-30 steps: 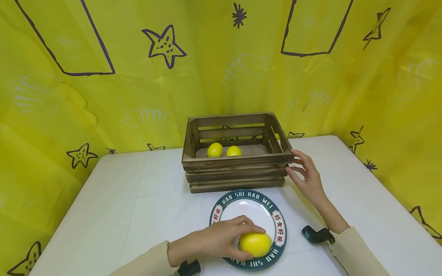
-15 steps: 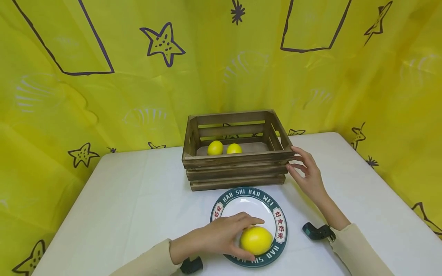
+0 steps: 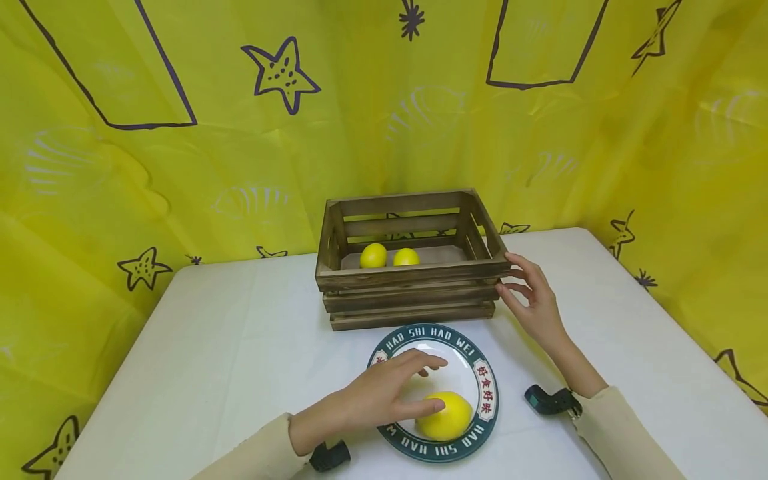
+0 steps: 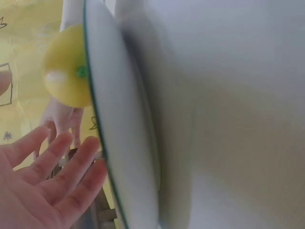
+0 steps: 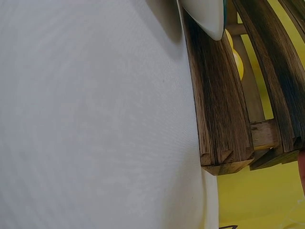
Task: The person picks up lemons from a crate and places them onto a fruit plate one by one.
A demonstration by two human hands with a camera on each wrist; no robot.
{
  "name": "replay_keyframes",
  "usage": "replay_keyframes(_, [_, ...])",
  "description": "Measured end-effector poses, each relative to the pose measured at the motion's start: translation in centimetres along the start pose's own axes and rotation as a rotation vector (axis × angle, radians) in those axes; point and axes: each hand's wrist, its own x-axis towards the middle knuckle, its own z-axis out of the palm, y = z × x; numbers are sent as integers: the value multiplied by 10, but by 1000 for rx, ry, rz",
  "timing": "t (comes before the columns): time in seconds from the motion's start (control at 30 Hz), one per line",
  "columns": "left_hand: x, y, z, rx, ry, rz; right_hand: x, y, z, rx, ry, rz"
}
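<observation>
Here, a spread left hand [image 3: 384, 393] beside a yellow oval lemon [image 3: 450, 423].
Its fingers are apart over the nine-o'clock side of the round white green-rimmed plate [image 3: 463, 378], lemon at five; the right hand [image 3: 536, 308] touches the brown slatted wooden crate [image 3: 414, 295] at four, clamped or not I cannot tell.

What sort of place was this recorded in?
Probably an indoor set staged for recording, though the wider room is out of view: a yellow printed sheet hangs behind a white-covered table, and black devices sit at both wrists.
</observation>
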Motion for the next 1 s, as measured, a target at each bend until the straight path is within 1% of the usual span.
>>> replay_keyframes(0.07, [-1, 0, -3, -16, 42, 5, 0, 0, 0, 5, 0, -2])
replay_keyframes(0.17, [-2, 0, -9, -48, 107, 48, 0, 1, 0, 16, 1, -6])
replay_keyframes(0.3, [-3, -1, -19, -77, 187, 126, -1, 2, 1, 19, 3, 5])
replay_keyframes(0.5, [0, -3, -38, -120, 305, 256, -1, 0, 0, 8, 4, 9])
replay_keyframes(0.63, [1, -3, -51, -150, 343, 329, -1, 0, 2, 15, -2, 1])
replay_keyframes(0.77, [3, -1, -63, -152, 370, 372, -2, 0, 2, 16, 0, -9])
replay_keyframes(0.9, [10, 2, -78, -137, 395, 390, -1, 1, 0, 25, 8, -22])
replay_keyframes(1.0, [16, 1, -89, -122, 418, 392, 0, 2, 0, 31, 7, -23])
